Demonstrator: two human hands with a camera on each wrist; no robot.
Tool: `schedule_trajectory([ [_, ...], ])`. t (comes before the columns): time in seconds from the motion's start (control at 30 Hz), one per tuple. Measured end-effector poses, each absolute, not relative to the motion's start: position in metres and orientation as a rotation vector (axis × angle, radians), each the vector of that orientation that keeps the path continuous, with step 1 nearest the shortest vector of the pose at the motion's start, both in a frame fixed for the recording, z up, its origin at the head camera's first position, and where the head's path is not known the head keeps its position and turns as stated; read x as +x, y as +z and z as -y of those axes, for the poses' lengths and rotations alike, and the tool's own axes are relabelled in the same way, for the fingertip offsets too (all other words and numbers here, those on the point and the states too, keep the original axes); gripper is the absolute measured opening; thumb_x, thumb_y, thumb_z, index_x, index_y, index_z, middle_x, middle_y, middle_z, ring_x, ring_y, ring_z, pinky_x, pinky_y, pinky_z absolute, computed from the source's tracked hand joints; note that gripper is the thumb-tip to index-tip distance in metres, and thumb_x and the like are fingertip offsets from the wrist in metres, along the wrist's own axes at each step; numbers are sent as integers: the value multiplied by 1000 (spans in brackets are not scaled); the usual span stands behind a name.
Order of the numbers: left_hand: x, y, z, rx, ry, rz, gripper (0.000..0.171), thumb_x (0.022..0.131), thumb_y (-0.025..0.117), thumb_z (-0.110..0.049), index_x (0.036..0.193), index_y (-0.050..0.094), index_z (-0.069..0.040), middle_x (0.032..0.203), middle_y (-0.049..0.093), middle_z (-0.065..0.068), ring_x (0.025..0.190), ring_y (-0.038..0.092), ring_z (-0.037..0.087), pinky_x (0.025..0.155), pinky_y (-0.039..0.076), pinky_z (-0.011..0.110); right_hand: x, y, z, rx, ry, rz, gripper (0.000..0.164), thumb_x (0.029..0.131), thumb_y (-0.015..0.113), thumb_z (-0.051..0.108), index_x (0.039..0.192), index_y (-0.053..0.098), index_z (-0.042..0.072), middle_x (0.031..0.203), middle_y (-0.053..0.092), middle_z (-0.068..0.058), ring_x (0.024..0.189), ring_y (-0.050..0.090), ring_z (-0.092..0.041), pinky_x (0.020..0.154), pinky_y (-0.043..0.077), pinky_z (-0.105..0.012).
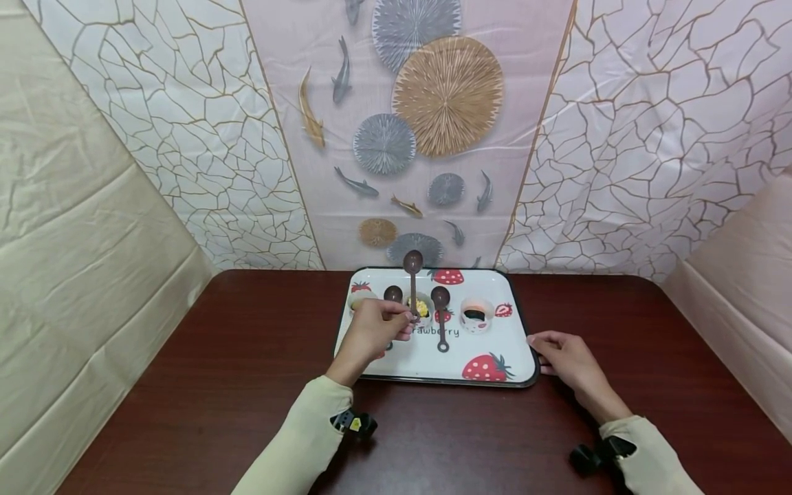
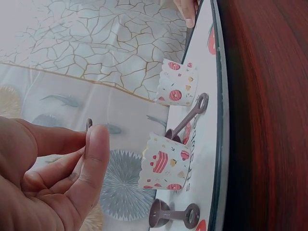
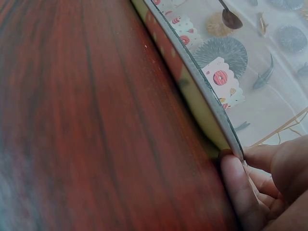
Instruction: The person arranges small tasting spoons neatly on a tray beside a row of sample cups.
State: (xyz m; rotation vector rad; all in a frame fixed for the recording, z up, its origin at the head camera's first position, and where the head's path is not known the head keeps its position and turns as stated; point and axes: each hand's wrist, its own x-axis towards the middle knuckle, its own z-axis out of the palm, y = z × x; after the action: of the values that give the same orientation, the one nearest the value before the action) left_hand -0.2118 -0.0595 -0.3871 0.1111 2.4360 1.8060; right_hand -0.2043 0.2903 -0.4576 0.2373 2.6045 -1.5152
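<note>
From behind and above the fingers, well apart from them, the head camera is looking forward and down, taking in the left hand (image 1: 374, 330), the right hand (image 1: 572, 361) and the whole tray (image 1: 427, 364). Close behind the left fingers, one wrist camera is facing past them, its picture lying sideways. The other is sitting just as near the right fingers, peering low along the tray's side. Both wrist views are sharing patterned cups (image 2: 168, 166) beyond the fingers.

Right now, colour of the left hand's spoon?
Dark brown spoon, best seen in head view.
</note>
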Motion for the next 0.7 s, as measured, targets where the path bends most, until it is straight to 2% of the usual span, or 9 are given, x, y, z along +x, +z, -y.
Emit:
schedule_trajectory([
  [0.03, -212, -387, 59, 113, 1803, -2437, 19, 104, 65, -7, 114, 77, 4, 92, 79, 12, 73, 76, 11, 47, 40, 19, -204, -458, -290, 238, -1513, -2605, 44, 111, 56, 26, 136, 62, -10, 114, 69, -13, 87, 61, -14, 68, 60, -23],
  [0.1, -212, -387, 57, 133, 1825, -2420, 19, 104, 64, -4, 114, 76, 7, 96, 79, 15, 75, 77, 15, 50, 48, 18, -205, -457, -290, 238, -1511, -2604, 45, 111, 56, 26, 136, 62, -10, 114, 69, -14, 87, 61, -14, 68, 60, -23],
  [0.2, -213, -389, 54, 157, 1857, -2398, 18, 103, 64, -1, 113, 75, 10, 99, 78, 18, 80, 78, 24, 62, 60, 22, -205, -457, -291, 241, -1507, -2602, 44, 111, 56, 27, 136, 63, -10, 114, 69, -13, 87, 61, -14, 68, 60, -23],
  [0.3, -214, -390, 51, 170, 1870, -2388, 17, 102, 64, 1, 111, 74, 11, 97, 78, 18, 83, 79, 29, 71, 64, 27, -205, -457, -291, 240, -1504, -2600, 45, 111, 56, 27, 136, 62, -10, 113, 69, -13, 87, 61, -14, 68, 60, -23],
  [0.53, -216, -392, 43, 206, 1890, -2370, 15, 100, 67, 1, 106, 75, 11, 88, 77, 15, 72, 75, 17, 69, 64, 28, -205, -457, -291, 241, -1505, -2601, 43, 111, 56, 26, 135, 64, -8, 110, 69, -10, 86, 61, -14, 68, 60, -23],
  [0.7, -215, -391, 37, 224, 1907, -2356, 14, 99, 69, 2, 105, 75, 13, 85, 76, 14, 70, 73, 15, 68, 64, 28, -205, -457, -291, 235, -1507, -2605, 43, 111, 56, 26, 135, 64, -8, 109, 69, -10, 86, 61, -14, 68, 60, -23],
])
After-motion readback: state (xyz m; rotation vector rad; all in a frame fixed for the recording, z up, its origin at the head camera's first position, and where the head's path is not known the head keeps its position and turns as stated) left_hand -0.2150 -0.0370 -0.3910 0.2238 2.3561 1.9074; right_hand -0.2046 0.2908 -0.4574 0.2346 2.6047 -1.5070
